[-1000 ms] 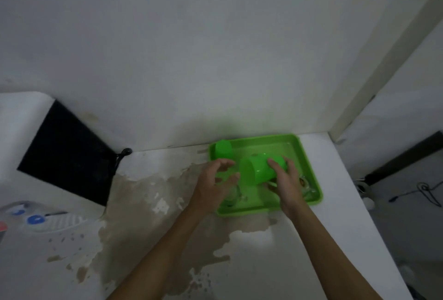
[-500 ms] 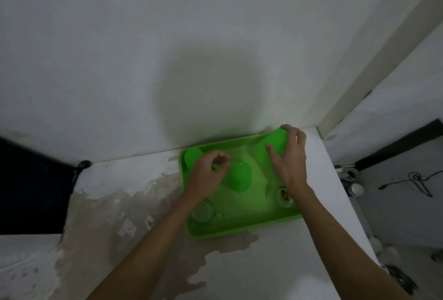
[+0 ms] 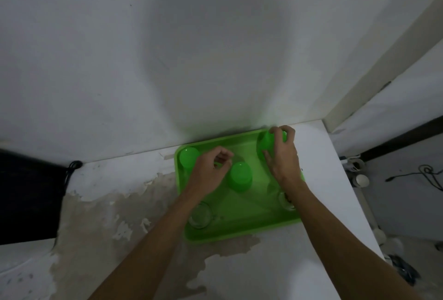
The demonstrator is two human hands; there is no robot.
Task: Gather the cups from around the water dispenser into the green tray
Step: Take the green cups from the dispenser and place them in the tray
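A green tray (image 3: 239, 230) lies on the white counter against the wall. My right hand (image 3: 282, 155) grips a green cup (image 3: 266, 142) at the tray's far right corner. My left hand (image 3: 211, 170) hovers curled over the tray's middle left with nothing seen in it. An upside-down green cup (image 3: 239, 176) stands in the middle, just right of that hand. Another green cup (image 3: 189, 157) sits in the far left corner. A clear glass (image 3: 200, 215) stands at the near left, and a second clear glass (image 3: 286, 201) at the right is partly hidden by my right forearm.
The counter (image 3: 299, 263) has a peeled, stained patch (image 3: 107, 215) left of the tray. A dark panel (image 3: 28, 199) with a black cable is at the far left. The counter's right edge drops to a floor with small cups (image 3: 362, 179) and cables.
My right hand carried its green cup from the tray's middle to the far right corner. My left hand let go of the middle green cup, which now stands upside down. The view shifted left.
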